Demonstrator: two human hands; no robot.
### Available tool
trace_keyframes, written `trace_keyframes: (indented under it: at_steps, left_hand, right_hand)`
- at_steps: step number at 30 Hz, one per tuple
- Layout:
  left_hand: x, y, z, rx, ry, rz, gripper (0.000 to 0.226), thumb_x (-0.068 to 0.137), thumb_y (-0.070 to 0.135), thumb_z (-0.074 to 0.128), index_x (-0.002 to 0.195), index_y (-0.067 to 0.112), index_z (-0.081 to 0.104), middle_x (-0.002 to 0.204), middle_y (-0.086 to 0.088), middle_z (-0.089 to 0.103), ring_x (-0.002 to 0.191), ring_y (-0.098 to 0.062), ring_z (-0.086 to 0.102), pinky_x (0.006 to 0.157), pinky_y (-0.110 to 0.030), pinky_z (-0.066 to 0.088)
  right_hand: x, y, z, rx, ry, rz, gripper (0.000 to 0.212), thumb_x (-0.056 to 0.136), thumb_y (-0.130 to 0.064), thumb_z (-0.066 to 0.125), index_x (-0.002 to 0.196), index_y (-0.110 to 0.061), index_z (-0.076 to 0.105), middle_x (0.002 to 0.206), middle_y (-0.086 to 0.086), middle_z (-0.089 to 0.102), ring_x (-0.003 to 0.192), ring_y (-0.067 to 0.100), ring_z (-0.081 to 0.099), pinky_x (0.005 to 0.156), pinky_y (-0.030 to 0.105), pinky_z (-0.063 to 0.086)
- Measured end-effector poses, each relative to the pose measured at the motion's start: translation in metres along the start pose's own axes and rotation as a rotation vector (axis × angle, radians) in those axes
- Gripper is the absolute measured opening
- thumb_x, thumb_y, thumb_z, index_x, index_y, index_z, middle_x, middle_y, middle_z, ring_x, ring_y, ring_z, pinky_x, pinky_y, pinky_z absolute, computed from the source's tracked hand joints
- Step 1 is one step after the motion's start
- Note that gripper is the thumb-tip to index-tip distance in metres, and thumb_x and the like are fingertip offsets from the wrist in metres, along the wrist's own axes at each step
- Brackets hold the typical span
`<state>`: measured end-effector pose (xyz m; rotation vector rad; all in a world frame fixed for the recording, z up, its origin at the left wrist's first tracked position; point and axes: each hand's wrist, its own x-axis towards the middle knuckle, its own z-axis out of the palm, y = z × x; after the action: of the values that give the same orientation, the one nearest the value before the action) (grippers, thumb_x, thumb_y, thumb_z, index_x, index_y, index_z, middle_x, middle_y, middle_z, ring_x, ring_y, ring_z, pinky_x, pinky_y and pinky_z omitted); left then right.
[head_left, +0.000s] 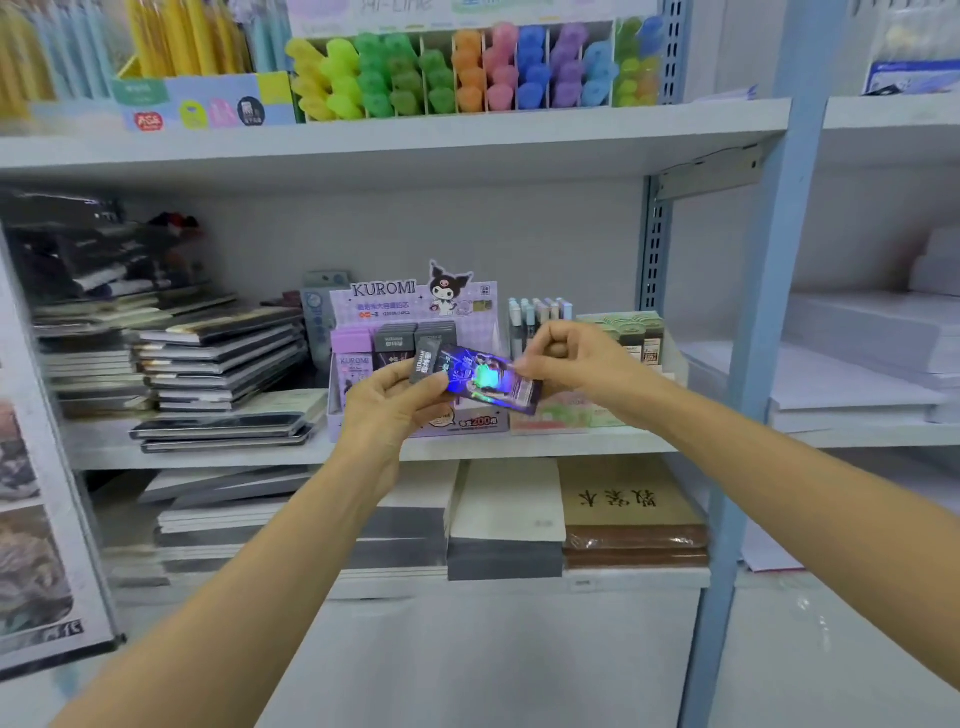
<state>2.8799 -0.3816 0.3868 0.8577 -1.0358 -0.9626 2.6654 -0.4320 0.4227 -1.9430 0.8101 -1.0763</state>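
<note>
Bright, cool white light all over, even and flat, falling from above. Soft shade sits under the upper shelf (395, 156) at twelve o'clock, with no hard shadow anywhere. Dead centre, the foil packet (478, 376) flashes blue and green glare, its print partly washed out. The highlighters (467, 73) at twelve o'clock are smeared and soft, and the notebook stacks (223, 358) at nine o'clock blur too. It's a wide lens: the blue upright (748, 364) at three o'clock leans and the edges stretch.

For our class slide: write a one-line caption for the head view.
Left hand and right hand hold a shiny packet before the Kuromi box on a shelf.
</note>
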Motion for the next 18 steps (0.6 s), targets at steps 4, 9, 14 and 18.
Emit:
trace_keyframes:
  at_steps: [4,9,14,18]
  left_hand:
    - [-0.003,0.0,0.002,0.138,-0.036,0.118,0.031,0.079,-0.002,0.073,0.104,0.01,0.059,0.066,0.002,0.072,0.062,-0.014,0.07,0.062,-0.022,0.057]
    - [-0.004,-0.001,0.003,0.316,-0.054,0.203,0.034,0.081,0.006,0.076,0.106,0.016,0.056,0.08,-0.002,0.073,0.075,-0.018,0.071,0.069,-0.026,0.056]
    - [-0.001,-0.022,-0.032,1.195,-0.041,0.553,0.038,0.089,0.024,0.065,0.125,0.018,0.055,0.122,0.005,0.06,0.115,-0.014,0.052,0.095,-0.026,0.038]
    - [0.002,-0.042,-0.049,1.654,-0.176,0.499,0.068,0.089,0.035,0.059,0.148,0.021,0.029,0.147,0.003,0.038,0.138,-0.017,0.031,0.114,-0.036,0.017]
  right_hand:
    - [0.0,-0.006,0.02,-0.14,-0.097,-0.076,0.035,0.09,-0.031,0.065,0.124,-0.024,0.059,0.099,0.001,0.072,0.093,0.012,0.07,0.08,0.027,0.057]
    - [0.01,-0.012,0.037,-0.258,-0.045,-0.205,0.03,0.09,-0.01,0.065,0.118,-0.02,0.059,0.107,0.002,0.067,0.094,0.013,0.066,0.08,0.022,0.056]
    - [0.035,-0.021,0.024,-0.104,0.262,-0.177,0.024,0.091,-0.007,0.061,0.109,-0.016,0.048,0.105,-0.002,0.067,0.083,0.005,0.068,0.075,0.024,0.057]
    - [0.056,-0.019,0.027,-0.146,0.297,-0.215,0.03,0.093,-0.001,0.056,0.115,-0.015,0.042,0.106,0.007,0.067,0.086,0.022,0.069,0.075,0.039,0.056]
